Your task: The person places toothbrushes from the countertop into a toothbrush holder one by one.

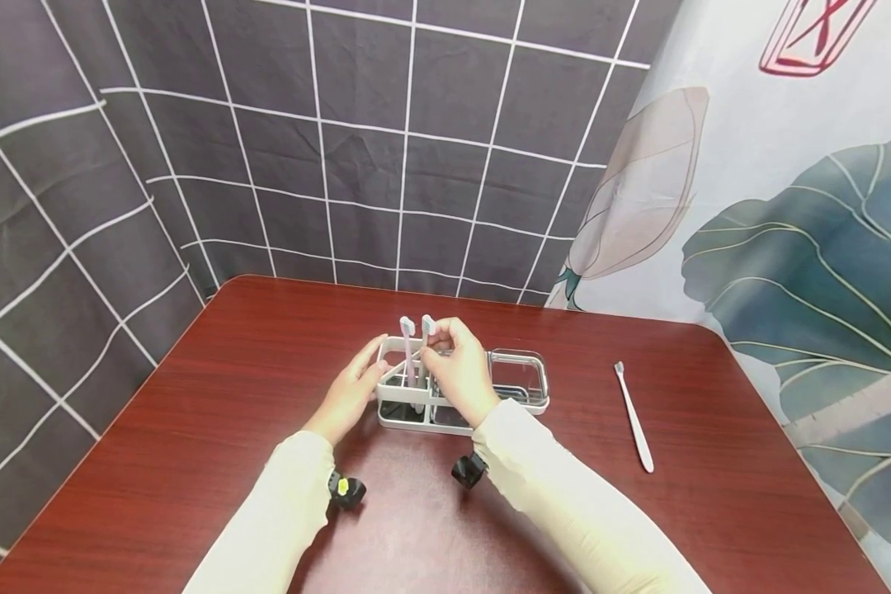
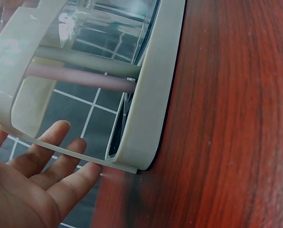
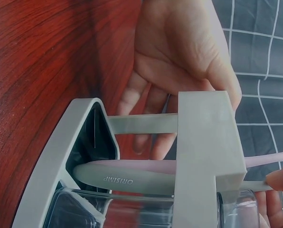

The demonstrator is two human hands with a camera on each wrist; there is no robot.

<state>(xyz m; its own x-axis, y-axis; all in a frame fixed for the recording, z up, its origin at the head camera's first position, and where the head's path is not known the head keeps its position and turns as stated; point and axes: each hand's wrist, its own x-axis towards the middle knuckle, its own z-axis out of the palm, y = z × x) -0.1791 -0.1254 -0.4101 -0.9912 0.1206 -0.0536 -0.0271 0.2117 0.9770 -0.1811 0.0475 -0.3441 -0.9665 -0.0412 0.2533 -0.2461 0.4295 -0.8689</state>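
Toothbrushes are seen standing upright in a white holder (image 1: 416,412), which is set near the middle of the red-brown tabletop (image 1: 193,462), toward its far edge. The grey toothbrush (image 1: 426,326) is pinched near its head by the thumb and fingers of the right hand (image 1: 460,371), with its lower end already inside the holder beside the pink toothbrush (image 1: 407,330). The left hand (image 1: 351,388) is laid against the holder's left end, fingers straight and relaxed, nothing clasped. A clear cup (image 1: 520,378) is seated in the holder's right compartment. A third, white toothbrush (image 1: 634,417) is lying flat well apart, toward the tabletop's right edge.
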